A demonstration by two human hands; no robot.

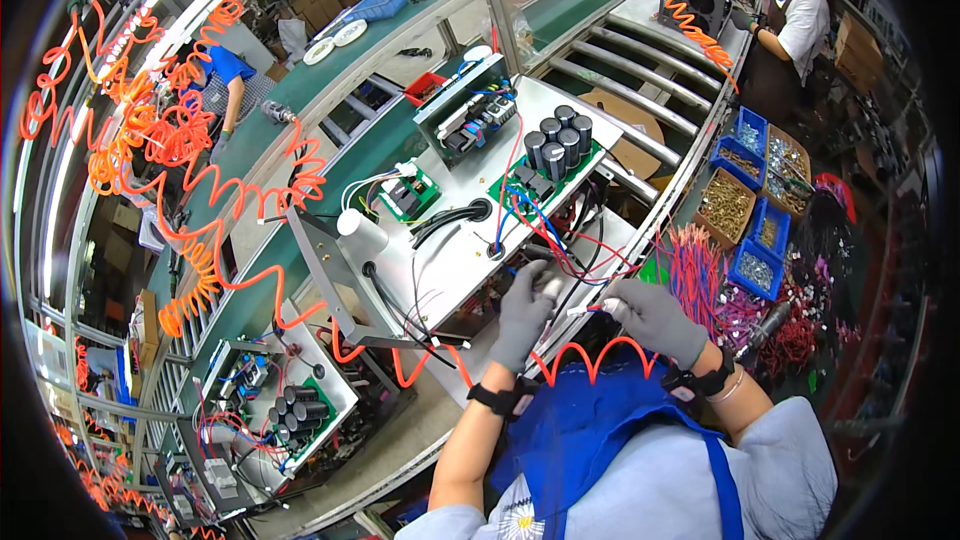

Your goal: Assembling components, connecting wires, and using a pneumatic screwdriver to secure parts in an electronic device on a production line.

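In front of me stands a metal chassis (440, 285) with a white panel. It carries a green circuit board (508, 190) with several black cylindrical capacitors (565, 135), a smaller green board (412, 196) and an upright heat-sink assembly (465, 115). My left hand (526, 312), in a grey glove with white fingertips, is at the chassis's near edge, fingers curled among the wires; what they grip is hidden. To its right, my gloved right hand (658, 322) pinches a small white wire connector (578, 311). Red and blue wires (545, 230) run from the board toward my hands.
Blue bins (757, 270) and a carton of brass-coloured screws (726, 206) stand at right, beside bundles of red wires (696, 270). Another chassis (270, 420) sits lower left. Orange coiled air hoses (595, 355) hang at left and cross before me. A co-worker (800, 25) stands far right.
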